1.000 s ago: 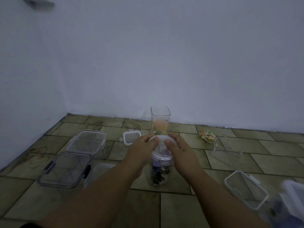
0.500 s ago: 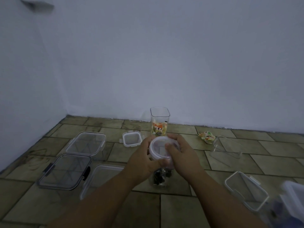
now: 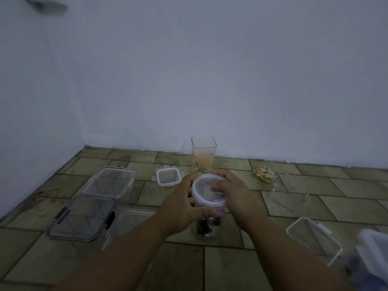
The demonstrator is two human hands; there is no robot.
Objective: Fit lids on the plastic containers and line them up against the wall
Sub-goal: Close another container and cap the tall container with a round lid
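Observation:
A round clear jar (image 3: 207, 227) with dark contents is held above the tiled floor, tilted toward me. Its white-rimmed round lid (image 3: 209, 191) sits on top. My left hand (image 3: 182, 202) grips the jar's left side. My right hand (image 3: 235, 196) wraps the right side with the thumb pressed on the lid. Behind it, near the wall, stands a tall square container (image 3: 203, 154), without a lid, with something orange inside. A small square lid (image 3: 168, 176) lies to its left.
On the left lie a lidded rectangular box (image 3: 111, 181), a dark-clipped lid (image 3: 81, 218) and an open box (image 3: 130, 223). A colourful packet (image 3: 263, 172) and a clear container (image 3: 290, 185) lie on the right, with an open box (image 3: 312, 240) and a blurred one (image 3: 373, 253) nearer.
The jar has been lifted off the floor and tilted toward me, with both hands still around it. My right thumb now presses on the lid.

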